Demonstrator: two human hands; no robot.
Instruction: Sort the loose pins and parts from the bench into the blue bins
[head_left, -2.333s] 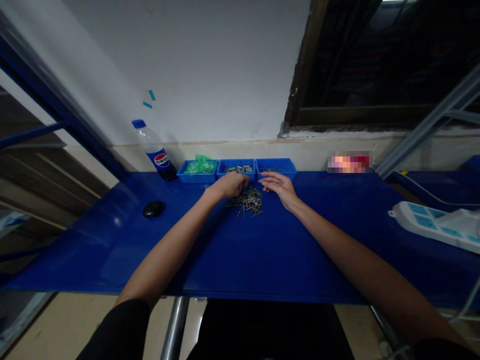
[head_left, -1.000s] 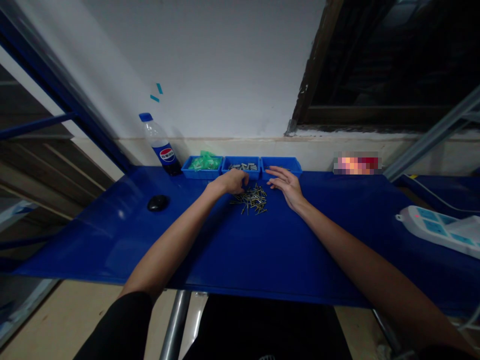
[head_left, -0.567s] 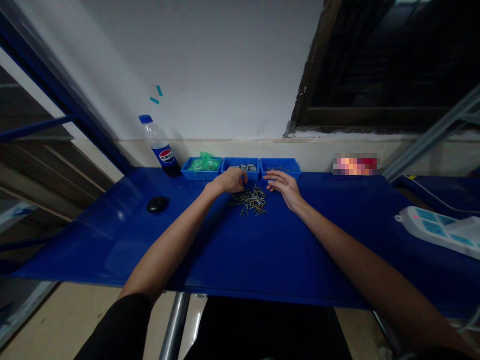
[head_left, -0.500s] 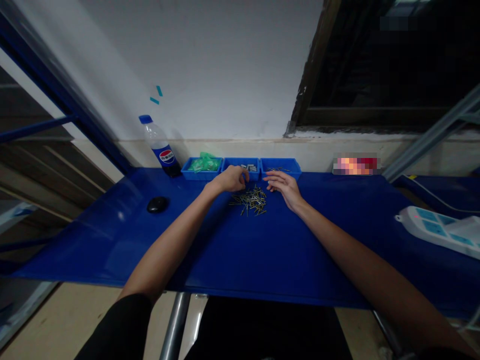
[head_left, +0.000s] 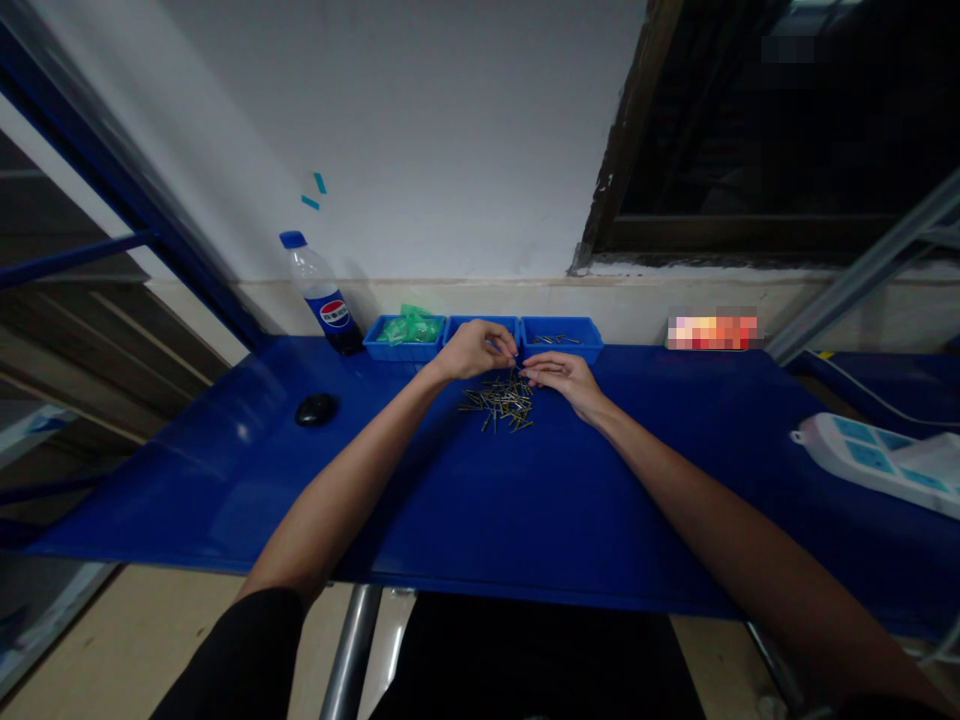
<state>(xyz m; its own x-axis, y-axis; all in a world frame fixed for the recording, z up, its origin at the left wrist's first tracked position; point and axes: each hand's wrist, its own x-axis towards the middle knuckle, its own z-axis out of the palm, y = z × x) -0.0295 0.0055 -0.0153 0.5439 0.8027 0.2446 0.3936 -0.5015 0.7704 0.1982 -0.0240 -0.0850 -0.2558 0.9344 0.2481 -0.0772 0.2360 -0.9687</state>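
Note:
On the blue table lies a loose pile of thin metal pieces (head_left: pixel 499 403), some silvery and some brassy, like small screws or bits. Above the pile's far edge my left hand (head_left: pixel 480 350) is closed in a pinch, blocking much of the middle blue bin (head_left: pixel 480 324). Close on its right, my right hand (head_left: pixel 568 382) also has thumb and fingers pressed together. The two sets of fingertips nearly meet; whatever small thing they pinch is too tiny to name. Behind my right hand stands the right blue bin (head_left: pixel 589 350), with a few thin metal pieces inside.
The left blue bin (head_left: pixel 405 352) holds a green plastic bag (head_left: pixel 412 325). Beside it a cola bottle (head_left: pixel 330 305) leans near the wall. A black mouse-like object (head_left: pixel 316 409) lies left of my arm. A white power strip (head_left: pixel 870 450) and a blurred phone-like item (head_left: pixel 712 333) are on the right.
My left hand has moved right, away from the middle bin's contents, and its fingertips now meet my right hand's. My right hand's fingers have drawn together from a looser spread.

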